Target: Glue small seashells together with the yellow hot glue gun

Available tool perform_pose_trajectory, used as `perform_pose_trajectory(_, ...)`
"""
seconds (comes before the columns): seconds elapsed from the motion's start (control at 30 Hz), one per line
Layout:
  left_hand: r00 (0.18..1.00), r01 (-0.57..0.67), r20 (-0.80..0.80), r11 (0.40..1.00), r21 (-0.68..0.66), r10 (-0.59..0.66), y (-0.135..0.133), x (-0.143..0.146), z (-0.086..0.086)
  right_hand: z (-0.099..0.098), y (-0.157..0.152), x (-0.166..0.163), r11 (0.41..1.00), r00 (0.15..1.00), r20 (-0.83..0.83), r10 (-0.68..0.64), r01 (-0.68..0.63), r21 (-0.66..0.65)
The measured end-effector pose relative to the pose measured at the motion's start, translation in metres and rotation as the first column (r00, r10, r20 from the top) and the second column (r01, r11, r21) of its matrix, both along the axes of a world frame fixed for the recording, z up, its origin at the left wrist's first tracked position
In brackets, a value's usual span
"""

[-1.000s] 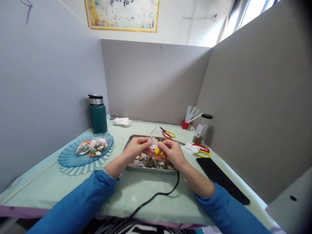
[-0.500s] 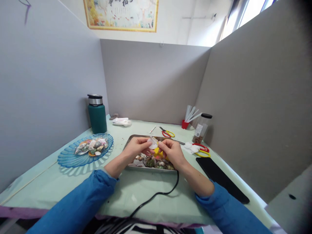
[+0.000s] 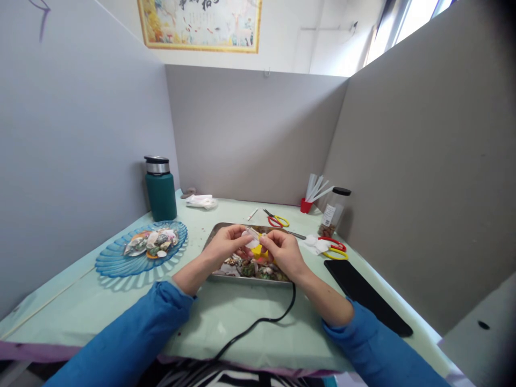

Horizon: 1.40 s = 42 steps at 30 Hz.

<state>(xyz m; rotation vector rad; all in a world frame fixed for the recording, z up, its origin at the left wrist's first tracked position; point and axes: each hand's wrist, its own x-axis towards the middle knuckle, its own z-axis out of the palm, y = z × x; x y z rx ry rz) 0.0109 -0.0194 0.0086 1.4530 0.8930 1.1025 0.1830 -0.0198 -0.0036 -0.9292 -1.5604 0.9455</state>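
Observation:
Above a metal tray [image 3: 250, 279], my left hand [image 3: 228, 244] pinches a thin white piece [image 3: 250, 239] that looks like a shell. My right hand [image 3: 284, 250] is closed at the right edge of this piece, thumb and forefinger pressed together. A slim pale sliver runs along the top of the white piece towards the right fingertips; what exactly they grip is too small to tell. Below the hands, the tray holds several shells and stones [image 3: 252, 267] and a yellow object [image 3: 259, 251], partly hidden by my fingers.
At left, a blue scalloped plate [image 3: 110, 262] bears shells, with a green bottle [image 3: 161, 193] behind. Scissors [image 3: 278, 220], red-and-yellow handles [image 3: 334, 248], a jar [image 3: 334, 212], a red cup [image 3: 306, 206] of white sticks and a black phone-like slab [image 3: 366, 295] lie around. A black cable [image 3: 258, 321] crosses the front.
The white piece has tilted and shifted slightly to the left between my fingers. Both hands stay at nearly the same place above the tray.

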Motion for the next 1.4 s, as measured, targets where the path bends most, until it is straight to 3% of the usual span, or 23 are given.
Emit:
perform_pose_trajectory(0.5,0.999,-0.025,0.024,0.998,0.049,0.024,-0.0007,-0.0014,0.0010,-0.0041,0.0005,-0.0002,0.997,0.997,0.055,0.049,-0.053,0.056)
perform_pose_trajectory(0.67,0.999,0.032,0.030,0.999,0.043,-0.033,-0.0004,-0.0013,0.0003,-0.0047,-0.0009,0.0012,0.994,0.993,0.103,0.059,-0.068,0.085)
perform_pose_trajectory(1.4,0.999,-0.004,-0.038,0.998,0.070,0.007,-0.0028,-0.0006,0.0028,-0.0042,-0.0043,0.0013,0.990,0.994,0.045,0.099,-0.103,0.096)
